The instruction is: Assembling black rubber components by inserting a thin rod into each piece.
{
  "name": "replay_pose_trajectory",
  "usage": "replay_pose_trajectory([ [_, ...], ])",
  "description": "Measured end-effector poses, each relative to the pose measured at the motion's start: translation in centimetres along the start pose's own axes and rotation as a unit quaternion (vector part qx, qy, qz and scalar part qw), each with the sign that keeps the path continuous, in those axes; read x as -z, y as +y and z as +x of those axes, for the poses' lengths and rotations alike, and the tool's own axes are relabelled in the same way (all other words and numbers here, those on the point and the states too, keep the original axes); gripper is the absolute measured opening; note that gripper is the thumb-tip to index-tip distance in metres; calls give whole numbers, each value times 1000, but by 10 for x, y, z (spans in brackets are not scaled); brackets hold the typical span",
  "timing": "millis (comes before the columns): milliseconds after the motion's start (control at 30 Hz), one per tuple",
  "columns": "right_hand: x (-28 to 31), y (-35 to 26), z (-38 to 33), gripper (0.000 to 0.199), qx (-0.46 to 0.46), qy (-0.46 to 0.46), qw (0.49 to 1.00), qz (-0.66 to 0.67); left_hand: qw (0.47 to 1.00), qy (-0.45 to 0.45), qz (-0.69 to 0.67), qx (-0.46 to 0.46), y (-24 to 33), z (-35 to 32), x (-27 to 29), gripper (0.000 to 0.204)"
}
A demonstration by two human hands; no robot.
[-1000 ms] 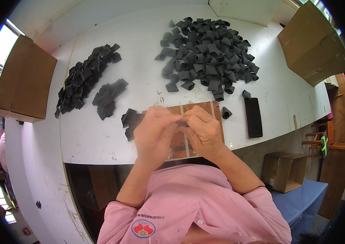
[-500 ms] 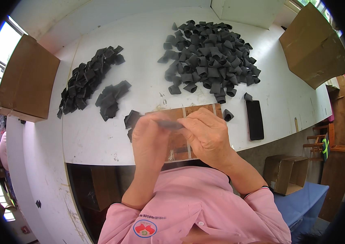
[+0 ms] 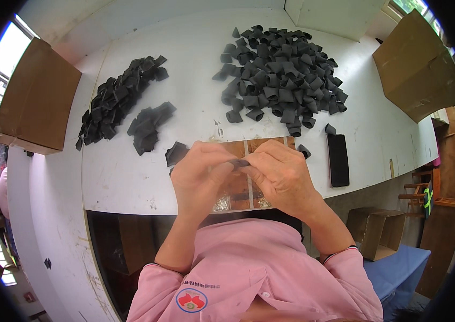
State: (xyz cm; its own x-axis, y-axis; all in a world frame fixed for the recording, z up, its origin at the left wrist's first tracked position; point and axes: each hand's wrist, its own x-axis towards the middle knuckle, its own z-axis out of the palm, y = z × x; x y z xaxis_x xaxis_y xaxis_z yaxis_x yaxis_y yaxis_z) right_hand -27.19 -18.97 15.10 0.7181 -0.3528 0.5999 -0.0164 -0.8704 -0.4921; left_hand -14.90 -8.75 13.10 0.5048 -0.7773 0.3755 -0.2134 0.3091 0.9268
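Note:
Both hands meet over a brown board (image 3: 242,188) with pale strips at the table's front edge. Between their fingertips is a small dark fabric piece (image 3: 239,163), mostly covered by the fingers. My left hand (image 3: 199,174) pinches its left side, and my right hand (image 3: 281,173) pinches its right side. A few flat dark pieces (image 3: 175,154) lie just left of my left hand. One loose dark fabric loop (image 3: 304,152) rests beyond my right hand. Farther off is a big heap of open dark loops (image 3: 286,75).
At the left are a long pile of flattened dark pieces (image 3: 117,96) and a smaller pile (image 3: 149,129). A black phone (image 3: 338,160) lies at the right. Cardboard boxes stand at the left (image 3: 39,102) and right (image 3: 420,64); another box (image 3: 377,228) sits below the table edge.
My left hand has turned and its fingers have come closer to the right hand around the dark piece, which was blurred before. The view has shifted slightly.

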Motion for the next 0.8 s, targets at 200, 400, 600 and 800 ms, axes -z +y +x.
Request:
replay_pose_trajectory([
  [200, -8, 7, -5, 14, 18, -1, 1000, -4, 999, 24, 14, -21, -9, -6, -1, 10],
  [400, -11, 7, -9, 14, 5, 14, 1000, -17, 998, 6, 60, -35, -8, -6, -3, 10],
  [600, -5, -3, -5, 10, -6, -18, 1000, -13, 968, 2, -104, 229, -7, -22, -11, 8],
  [800, -7, -4, -4, 11, -16, -7, 1000, -16, 783, 19, -486, 388, -15, -24, -7, 8],
])
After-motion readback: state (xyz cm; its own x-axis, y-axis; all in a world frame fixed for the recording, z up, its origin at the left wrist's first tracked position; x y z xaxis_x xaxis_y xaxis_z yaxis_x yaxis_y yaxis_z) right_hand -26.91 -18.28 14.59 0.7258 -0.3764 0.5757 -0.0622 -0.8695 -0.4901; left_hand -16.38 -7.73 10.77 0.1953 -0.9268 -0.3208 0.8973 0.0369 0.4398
